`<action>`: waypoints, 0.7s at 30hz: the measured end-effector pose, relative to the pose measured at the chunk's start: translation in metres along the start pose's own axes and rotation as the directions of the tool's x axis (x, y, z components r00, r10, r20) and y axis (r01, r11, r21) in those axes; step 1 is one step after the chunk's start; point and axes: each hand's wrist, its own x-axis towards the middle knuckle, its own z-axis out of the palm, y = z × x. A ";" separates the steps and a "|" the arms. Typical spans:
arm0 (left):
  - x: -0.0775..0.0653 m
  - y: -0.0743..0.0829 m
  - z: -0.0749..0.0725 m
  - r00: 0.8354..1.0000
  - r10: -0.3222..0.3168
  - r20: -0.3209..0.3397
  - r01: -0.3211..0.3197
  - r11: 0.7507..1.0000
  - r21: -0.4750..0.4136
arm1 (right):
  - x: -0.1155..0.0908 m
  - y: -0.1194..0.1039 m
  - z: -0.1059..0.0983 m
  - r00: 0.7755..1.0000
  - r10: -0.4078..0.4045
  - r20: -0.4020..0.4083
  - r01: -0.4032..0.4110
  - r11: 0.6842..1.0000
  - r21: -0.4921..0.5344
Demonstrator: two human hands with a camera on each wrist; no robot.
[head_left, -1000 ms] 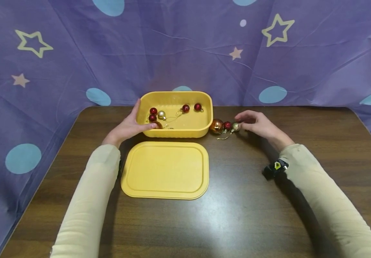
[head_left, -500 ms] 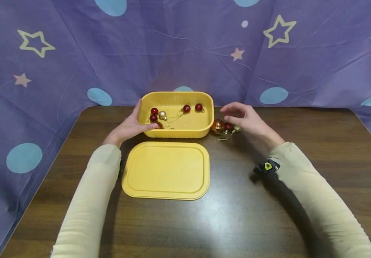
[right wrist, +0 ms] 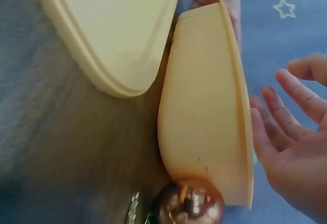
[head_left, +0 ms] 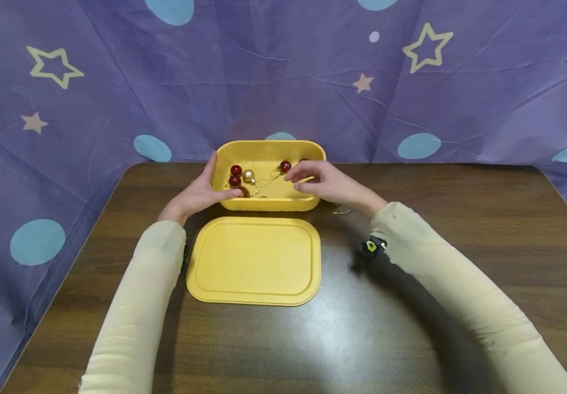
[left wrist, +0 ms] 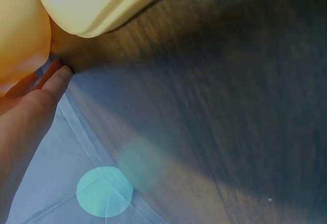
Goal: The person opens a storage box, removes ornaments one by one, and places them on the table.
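Note:
A yellow rectangular container (head_left: 270, 204) stands near the back of the table. My left hand (head_left: 192, 198) grips its left end, thumb over the rim near a copper bauble (head_left: 244, 191), fingers along the outer wall. Small red baubles (head_left: 235, 180) and a pale gold bauble (head_left: 248, 175) lie inside. My right hand (head_left: 330, 183) reaches over the container's right end, fingers loosely bent and spread. Nothing shows between those fingers in the right wrist view. Outside, by the container's right end, sits a larger copper bauble (right wrist: 190, 203), hidden behind my right hand in the head view.
A yellow lid (head_left: 254, 260) lies flat on the brown wooden table (head_left: 264, 345), just in front of the container. A gold hanging string (head_left: 342, 212) shows below my right wrist. A purple curtain (head_left: 313, 71) with stars hangs right behind the table.
My right hand has moved left from beside the baubles on the table to above the container, now covering those baubles from view. My left hand has kept its place on the container.

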 end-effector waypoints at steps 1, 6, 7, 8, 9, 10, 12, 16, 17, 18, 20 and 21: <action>0.000 0.001 0.000 1.000 -0.005 0.002 0.005 1.000 0.000 | 0.005 0.001 0.002 1.000 -0.003 0.019 0.004 1.000 -0.024; -0.002 0.006 -0.002 1.000 -0.027 0.011 0.027 1.000 -0.001 | 0.030 0.002 0.011 0.995 0.006 0.104 0.007 0.992 -0.123; -0.002 0.006 -0.002 1.000 -0.029 0.012 0.029 1.000 -0.001 | 0.034 0.002 0.013 0.993 0.018 0.120 -0.002 0.991 -0.133; -0.003 0.007 -0.003 1.000 -0.030 0.010 0.030 1.000 -0.002 | 0.039 0.002 0.015 0.990 0.030 0.137 -0.010 0.990 -0.139; -0.003 0.007 -0.003 0.999 -0.030 0.009 0.030 1.000 -0.001 | 0.043 0.002 0.018 0.987 0.039 0.155 -0.016 0.989 -0.147; -0.003 0.008 -0.003 1.000 -0.030 0.007 0.030 1.000 -0.001 | 0.046 0.002 0.020 0.984 0.052 0.172 -0.025 0.988 -0.153; -0.003 0.007 -0.002 1.000 -0.026 0.003 0.026 1.000 -0.002 | 0.051 0.003 0.025 0.976 0.080 0.203 -0.045 0.985 -0.169; -0.003 0.005 0.000 1.000 -0.016 -0.009 0.016 1.000 0.008 | 0.058 0.005 0.030 0.961 0.123 0.247 -0.070 0.974 -0.214; -0.003 0.005 0.000 1.000 -0.015 -0.010 0.016 1.000 0.011 | 0.059 0.006 0.031 0.958 0.132 0.254 -0.073 0.971 -0.228; -0.002 0.004 0.001 1.000 -0.016 -0.012 0.017 1.000 0.015 | 0.060 0.007 0.032 0.956 0.140 0.260 -0.077 0.968 -0.237; -0.002 0.004 0.001 1.000 -0.016 -0.014 0.017 1.000 0.018 | 0.062 0.009 0.033 0.950 0.158 0.269 -0.089 0.964 -0.252; -0.002 0.004 0.001 1.000 -0.017 -0.013 0.017 1.000 0.020 | 0.064 0.011 0.033 0.947 0.166 0.275 -0.094 0.962 -0.256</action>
